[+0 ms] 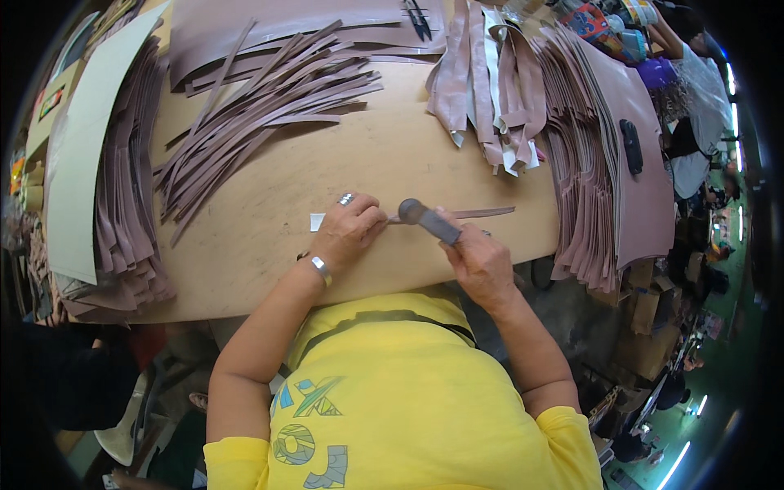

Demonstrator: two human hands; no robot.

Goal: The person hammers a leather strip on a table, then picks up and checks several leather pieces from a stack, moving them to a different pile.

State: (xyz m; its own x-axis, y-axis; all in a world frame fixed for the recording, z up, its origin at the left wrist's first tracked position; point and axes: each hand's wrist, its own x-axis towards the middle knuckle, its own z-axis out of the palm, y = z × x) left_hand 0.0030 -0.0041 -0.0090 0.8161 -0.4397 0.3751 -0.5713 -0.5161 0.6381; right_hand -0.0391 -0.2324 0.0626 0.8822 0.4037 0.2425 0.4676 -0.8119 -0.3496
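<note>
A narrow mauve leather-like strip (488,212) lies across the table near its front edge. My left hand (349,229), with a ring and a metal bracelet, is closed at the strip's left end, its fingertips pressing it down. A small white piece (317,221) shows beside that hand, partly under it. My right hand (480,255) is wrapped round a hammer (431,222), whose dark round face hangs over the strip, just right of my left fingers. The hammer's handle is mostly hidden by my fist. I cannot tell whether its head touches the strip.
Loose mauve strips (261,110) lie in a heap at the back left. Stacked panels stand at the left (122,188) and right (584,147), a dark tool (630,147) on the right stack. Wider folded strips (490,90) lie at the back, near thread snips (417,20).
</note>
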